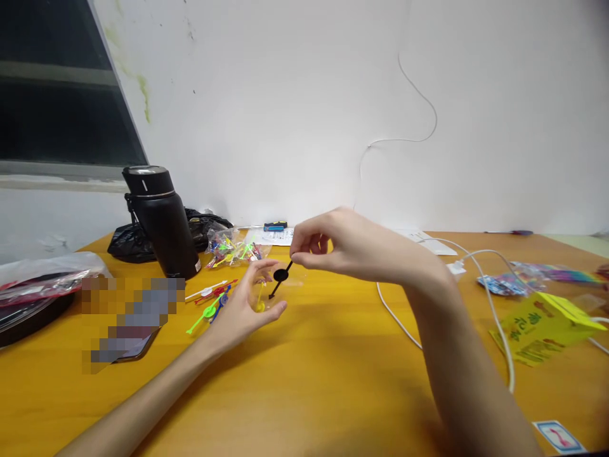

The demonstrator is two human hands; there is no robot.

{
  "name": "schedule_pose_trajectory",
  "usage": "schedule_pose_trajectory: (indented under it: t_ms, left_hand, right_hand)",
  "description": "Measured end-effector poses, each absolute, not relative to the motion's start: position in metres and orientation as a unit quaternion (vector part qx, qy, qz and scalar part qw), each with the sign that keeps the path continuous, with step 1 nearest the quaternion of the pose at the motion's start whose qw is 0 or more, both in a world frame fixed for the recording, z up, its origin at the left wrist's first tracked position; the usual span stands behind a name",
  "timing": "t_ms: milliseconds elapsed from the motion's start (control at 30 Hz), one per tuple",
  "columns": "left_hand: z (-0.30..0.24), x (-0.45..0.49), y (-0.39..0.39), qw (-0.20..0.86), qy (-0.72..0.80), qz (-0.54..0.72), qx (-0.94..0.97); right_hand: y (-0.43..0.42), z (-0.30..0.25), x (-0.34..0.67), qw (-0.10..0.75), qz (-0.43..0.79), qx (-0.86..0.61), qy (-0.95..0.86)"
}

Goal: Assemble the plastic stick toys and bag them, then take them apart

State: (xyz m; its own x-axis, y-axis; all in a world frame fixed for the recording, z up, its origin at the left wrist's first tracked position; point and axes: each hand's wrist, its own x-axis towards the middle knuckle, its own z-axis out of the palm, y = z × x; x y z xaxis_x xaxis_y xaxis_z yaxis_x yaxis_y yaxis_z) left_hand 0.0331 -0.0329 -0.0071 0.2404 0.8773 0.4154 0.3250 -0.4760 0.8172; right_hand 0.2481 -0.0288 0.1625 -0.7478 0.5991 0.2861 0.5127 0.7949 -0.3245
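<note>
Between the thumb and fingertips of my right hand (337, 244) is one end of a black arrow spinner (280, 275), a thin pointer with a round disc at its middle. It hangs tilted, arrowhead down and to the left. My left hand (242, 311) is beside it with thumb and fingers spread apart, and nothing shows gripped in them. A yellow spinner (260, 306) is partly visible behind the left hand. Left of that hand lie a green spinner (209, 311), a white spinner (206, 292) and red and blue ones, partly overlapping.
A clear bag of colourful spinners (233, 249) lies behind, beside a black flask (164, 222). A phone (137, 349) lies on the left. White cables (495, 317) cross the right side near a yellow packet (537, 330). A screwdriver (521, 233) rests at the back right.
</note>
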Motion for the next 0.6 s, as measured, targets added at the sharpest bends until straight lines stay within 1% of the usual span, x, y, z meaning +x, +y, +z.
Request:
schedule_pose_trajectory:
  t_ms: [167,367,467,600]
  left_hand:
    - [-0.007,0.035,-0.033,0.309,0.407,0.456,0.729]
    - [-0.009,0.035,-0.032,0.31,0.398,0.464,0.728]
    - [-0.01,0.036,-0.032,0.315,0.405,0.459,0.725]
    - [-0.012,0.037,-0.036,0.302,0.435,0.431,0.73]
  right_hand:
    - [-0.019,0.14,0.229,0.151,0.085,-0.301,-0.938]
    - [-0.012,0.124,0.215,0.121,0.029,-0.233,-0.965]
    - [-0.01,0.123,0.214,0.105,0.023,-0.226,-0.968]
    - [-0.011,0.127,0.213,0.142,0.051,-0.25,-0.957]
